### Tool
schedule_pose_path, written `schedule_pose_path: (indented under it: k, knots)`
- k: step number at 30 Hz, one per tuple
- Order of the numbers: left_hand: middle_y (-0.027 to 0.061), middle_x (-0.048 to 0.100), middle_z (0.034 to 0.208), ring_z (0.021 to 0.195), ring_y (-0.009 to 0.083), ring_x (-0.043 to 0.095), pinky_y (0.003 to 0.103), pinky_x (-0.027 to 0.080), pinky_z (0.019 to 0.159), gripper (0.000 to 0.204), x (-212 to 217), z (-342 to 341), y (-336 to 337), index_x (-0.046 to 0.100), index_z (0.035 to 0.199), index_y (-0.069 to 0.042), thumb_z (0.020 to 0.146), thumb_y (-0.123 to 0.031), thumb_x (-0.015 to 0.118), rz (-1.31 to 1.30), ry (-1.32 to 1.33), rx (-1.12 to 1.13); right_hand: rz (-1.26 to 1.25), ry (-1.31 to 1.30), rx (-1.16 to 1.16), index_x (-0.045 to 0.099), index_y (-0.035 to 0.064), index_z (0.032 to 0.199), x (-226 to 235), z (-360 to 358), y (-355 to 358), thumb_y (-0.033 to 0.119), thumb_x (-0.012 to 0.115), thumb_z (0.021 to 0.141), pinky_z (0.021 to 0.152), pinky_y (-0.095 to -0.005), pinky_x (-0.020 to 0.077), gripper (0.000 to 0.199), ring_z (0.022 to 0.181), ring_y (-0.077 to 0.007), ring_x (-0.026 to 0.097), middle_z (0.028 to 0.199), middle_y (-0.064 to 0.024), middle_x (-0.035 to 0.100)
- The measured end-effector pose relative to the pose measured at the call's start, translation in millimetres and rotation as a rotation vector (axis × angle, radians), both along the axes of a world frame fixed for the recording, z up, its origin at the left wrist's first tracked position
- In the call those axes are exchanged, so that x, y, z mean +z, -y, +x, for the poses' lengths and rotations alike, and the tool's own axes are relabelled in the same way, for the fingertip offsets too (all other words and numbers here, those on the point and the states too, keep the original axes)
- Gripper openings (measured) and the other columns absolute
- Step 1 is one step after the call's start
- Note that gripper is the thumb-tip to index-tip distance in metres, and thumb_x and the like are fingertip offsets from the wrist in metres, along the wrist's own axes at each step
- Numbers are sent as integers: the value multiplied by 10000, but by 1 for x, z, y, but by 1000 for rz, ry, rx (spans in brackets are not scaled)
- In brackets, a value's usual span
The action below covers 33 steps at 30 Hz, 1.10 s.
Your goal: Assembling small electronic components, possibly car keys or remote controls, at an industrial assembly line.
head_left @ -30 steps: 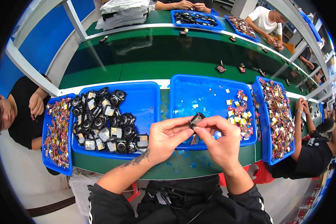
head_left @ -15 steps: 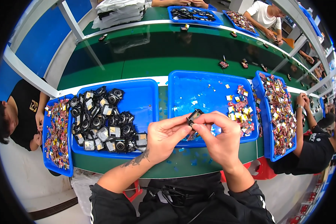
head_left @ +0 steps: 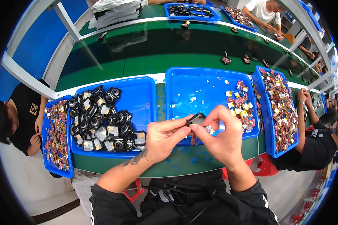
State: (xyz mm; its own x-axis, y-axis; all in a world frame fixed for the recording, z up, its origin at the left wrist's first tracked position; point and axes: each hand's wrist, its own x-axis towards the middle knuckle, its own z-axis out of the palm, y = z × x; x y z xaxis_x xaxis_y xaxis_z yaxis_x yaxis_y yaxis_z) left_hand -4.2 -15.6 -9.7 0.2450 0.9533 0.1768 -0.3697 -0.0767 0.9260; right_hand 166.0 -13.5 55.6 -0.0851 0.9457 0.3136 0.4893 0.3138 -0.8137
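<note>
Above the near edge of the right-hand blue tray, I hold a small black watch case (head_left: pixel 196 119) tilted between both hands. My left hand (head_left: pixel 163 139) pinches its left side between thumb and fingers. My right hand (head_left: pixel 225 137) closes on its right side, thumb at the lower edge and index finger bent over it; the exact fingertip contact is partly hidden. A second blue tray (head_left: pixel 141 90), on the left, holds many similar black watch cases (head_left: pixel 97 120), some showing round backs, others grey faces. In the right-hand tray (head_left: pixel 184 80) lie small circuit pieces (head_left: pixel 241 107) with yellow and white parts.
Narrow blue trays full of circuit pieces stand at the far left (head_left: pixel 57 135) and right (head_left: pixel 276 112). Blue scraps dot the green bench (head_left: pixel 169 168). Beyond a white rail, several small parts lie on a green surface (head_left: pixel 146 67). People sit at both sides and opposite.
The watch case has turned so its flat face shows more. My right index finger has lifted and bent, and the whole view has shifted slightly.
</note>
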Motion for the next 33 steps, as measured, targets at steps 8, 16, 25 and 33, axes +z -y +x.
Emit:
schedule_pose_path:
  k: [8, 16, 25, 33]
  knots:
    - [179, 646, 1133, 997, 196, 648, 327, 559, 880, 302, -2, 7, -8, 579, 1197, 90, 907, 10, 610, -130, 104, 23, 132, -7, -40, 542, 34, 777, -27, 2, -11, 43, 824, 660, 600, -295, 444, 306, 702, -201, 570, 747, -79, 541]
    - [180, 632, 1135, 976, 193, 651, 289, 539, 875, 259, 24, 10, -6, 609, 1166, 21, 913, 44, 553, -154, 139, 166, 170, -90, 66, 596, -20, 1015, -34, 3, 12, -25, 752, 761, 711, -305, 556, 298, 804, -195, 667, 914, -124, 654]
    - [170, 613, 1176, 991, 283, 667, 321, 577, 812, 321, 21, -4, -9, 682, 1090, -7, 790, 93, 624, 687, -538, 188, -434, -782, 210, 594, -50, 996, -18, 14, 12, -50, 630, 878, 764, -248, 571, 123, 828, -141, 670, 924, -103, 657]
    - [137, 662, 1091, 892, 250, 688, 307, 580, 732, 278, 18, -7, -13, 704, 1019, -14, 745, 24, 726, 900, -766, 299, -317, -559, 215, 606, -37, 996, -20, 20, 7, -38, 619, 883, 767, -243, 551, 113, 910, -116, 614, 970, -59, 616]
